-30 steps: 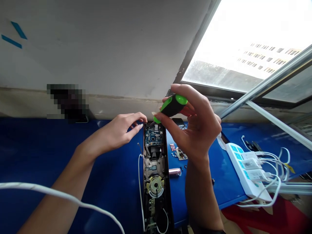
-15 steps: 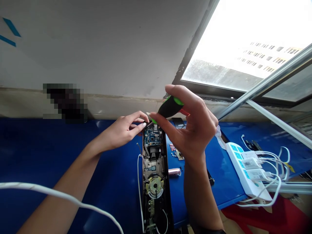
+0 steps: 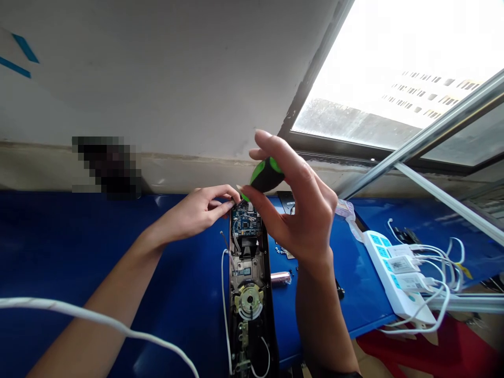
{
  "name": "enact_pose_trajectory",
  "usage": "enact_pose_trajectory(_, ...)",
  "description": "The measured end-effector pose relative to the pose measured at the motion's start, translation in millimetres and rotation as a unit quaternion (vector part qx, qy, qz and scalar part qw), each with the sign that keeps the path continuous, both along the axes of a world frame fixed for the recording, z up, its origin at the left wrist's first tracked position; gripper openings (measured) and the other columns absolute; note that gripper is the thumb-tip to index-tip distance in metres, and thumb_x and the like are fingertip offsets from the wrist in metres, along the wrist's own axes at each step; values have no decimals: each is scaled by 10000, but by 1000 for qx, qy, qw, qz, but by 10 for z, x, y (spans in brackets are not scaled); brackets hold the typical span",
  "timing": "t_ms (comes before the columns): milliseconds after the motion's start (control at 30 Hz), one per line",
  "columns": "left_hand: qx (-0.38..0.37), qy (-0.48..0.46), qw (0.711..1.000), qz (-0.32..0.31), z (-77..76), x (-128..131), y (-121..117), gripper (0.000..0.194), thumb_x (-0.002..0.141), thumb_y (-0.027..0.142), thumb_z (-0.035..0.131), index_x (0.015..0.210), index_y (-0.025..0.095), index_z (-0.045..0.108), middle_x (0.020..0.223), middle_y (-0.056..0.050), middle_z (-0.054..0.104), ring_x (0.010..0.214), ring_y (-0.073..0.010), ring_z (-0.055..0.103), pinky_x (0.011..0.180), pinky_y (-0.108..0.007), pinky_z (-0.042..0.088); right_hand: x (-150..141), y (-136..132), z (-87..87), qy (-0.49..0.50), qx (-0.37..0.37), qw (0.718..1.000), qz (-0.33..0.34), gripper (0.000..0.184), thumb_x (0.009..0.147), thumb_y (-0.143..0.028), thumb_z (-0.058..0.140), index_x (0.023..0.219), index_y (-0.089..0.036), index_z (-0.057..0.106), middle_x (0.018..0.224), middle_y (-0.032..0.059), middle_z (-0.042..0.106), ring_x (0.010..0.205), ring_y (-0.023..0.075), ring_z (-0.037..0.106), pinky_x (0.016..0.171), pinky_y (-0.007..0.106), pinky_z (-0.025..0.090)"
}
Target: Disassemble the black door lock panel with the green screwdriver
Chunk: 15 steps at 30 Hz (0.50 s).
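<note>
My right hand (image 3: 305, 199) grips the black and green handle of a screwdriver (image 3: 268, 176), tilted with its lower end toward the far left corner of a long, opened electronic device (image 3: 252, 262). At that corner my left hand (image 3: 205, 210) has thumb and fingertips pinched together beside the screwdriver's tip; whatever lies between them is too small to make out. Inside the device a blue circuit board (image 3: 247, 220) sits at the far end. Nearer to me is a round speaker-like part (image 3: 250, 300) with a metal frame. The device lies lengthwise on the blue table.
A white power strip (image 3: 388, 268) with several plugged-in adapters stands at right. Beside the device lie a pink cylindrical cell (image 3: 280, 278) and small screws (image 3: 281, 250). A white cable (image 3: 98, 323) crosses at lower left. Wall and window frame bound the far side.
My right hand has shifted slightly left and turned the screwdriver handle, its fingers now more extended over the top. The left hand stays pinched at the corner.
</note>
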<state>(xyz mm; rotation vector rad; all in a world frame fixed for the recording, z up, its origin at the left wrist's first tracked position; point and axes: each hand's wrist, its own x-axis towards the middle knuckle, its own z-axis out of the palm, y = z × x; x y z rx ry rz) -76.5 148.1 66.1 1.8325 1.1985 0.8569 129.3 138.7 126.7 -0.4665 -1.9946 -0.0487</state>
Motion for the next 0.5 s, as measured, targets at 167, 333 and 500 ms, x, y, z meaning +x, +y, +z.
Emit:
enact_pose_trajectory(167,4,2,1000,-4,-29,6,12,249,988,409,586,1131,224,671,1049,-9,733,907,-190,731,807,-280,572,44,-42,45,-46,-45,997,34,703,933,-20,642,1566,-253,445,1511,29,621,1180,214,716,1056,353,626)
enact_pose_trajectory(333,-2,12,1000,10,-13,20,7,214,974,376,587,1050,196,672,991,-9,742,858,-180,726,806,-273,578,-51,-19,-29,23,-18,999,26,560,904,-46,721,1418,-228,595,1279,45,735,1095,184,718,965,326,642)
enact_pose_trajectory(500,-18,8,1000,15,15,28,-3,218,968,392,595,1008,187,658,957,-24,745,944,-218,726,867,-308,593,-157,44,-105,97,34,994,-23,423,892,-171,795,1261,-340,679,982,2,749,789,164,696,751,355,659)
